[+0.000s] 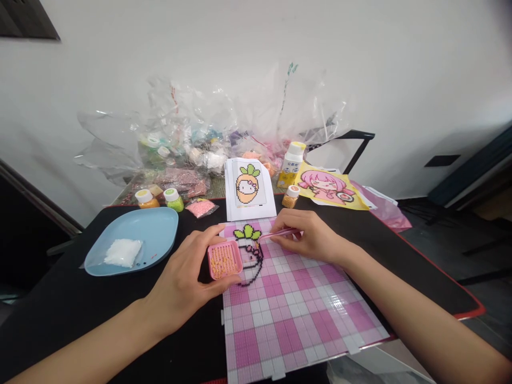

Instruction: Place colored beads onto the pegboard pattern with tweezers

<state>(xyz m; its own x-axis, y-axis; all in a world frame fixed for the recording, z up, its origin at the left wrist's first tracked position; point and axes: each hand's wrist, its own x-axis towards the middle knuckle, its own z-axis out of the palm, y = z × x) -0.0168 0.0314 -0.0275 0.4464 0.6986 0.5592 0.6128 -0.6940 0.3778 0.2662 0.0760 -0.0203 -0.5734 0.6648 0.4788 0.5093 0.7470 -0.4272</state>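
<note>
My left hand (184, 274) grips a small pink square tray (240, 259) between thumb and fingers. Orange-yellow beads lie scattered in its grooves. The tray hangs over the left part of a pink-and-white checked pegboard (286, 328) and hides some of the bead pattern. My right hand (310, 234) pinches pink tweezers (282, 233), their tips at the pattern's upper right edge. Whether a bead sits in the tips is too small to tell. The bead pattern (248, 232) shows green leaves, a black outline and a few pink beads.
Behind the board stands a printed carrot-cat chart (247, 186). At left, a blue plate (166, 224) carries a bag of white beads (123, 252). Bead jars (174, 200) and a pink bead bag (201, 207) line the back. A yellow-capped bottle (293, 162) and clear plastic bags (208, 114) stand farther off.
</note>
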